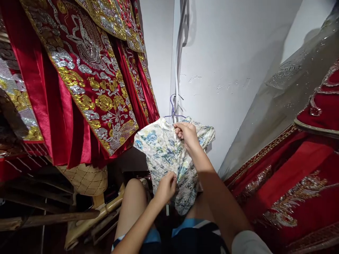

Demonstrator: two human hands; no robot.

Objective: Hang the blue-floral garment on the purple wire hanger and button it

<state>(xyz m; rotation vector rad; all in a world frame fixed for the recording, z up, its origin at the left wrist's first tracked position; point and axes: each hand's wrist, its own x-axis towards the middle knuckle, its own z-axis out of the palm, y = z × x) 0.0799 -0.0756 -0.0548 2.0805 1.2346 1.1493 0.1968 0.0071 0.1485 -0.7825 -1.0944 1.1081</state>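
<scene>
A floral short-sleeved garment (pixel 161 148), white with blue, green and yellow flowers, hangs from a thin purple hanger (pixel 173 113) in front of me. A straight line runs down its front, a closure or a seam; I cannot tell which. Just below the collar, my right hand (pixel 186 132) pinches the fabric beside that line. Lower down, around the middle of the front, my left hand (pixel 166 185) grips the cloth along the same line with closed fingers. Whatever small part lies between the fingertips is hidden.
Red costumes (pixel 103 102) with gold and silver embroidery hang at the left, above a bamboo chair (pixel 87 225). A white wall (pixel 217 70) with a vertical metal rail (pixel 178 53) stands ahead. At the right are a sheer veil (pixel 254 116) and red beaded garments (pixel 299 176).
</scene>
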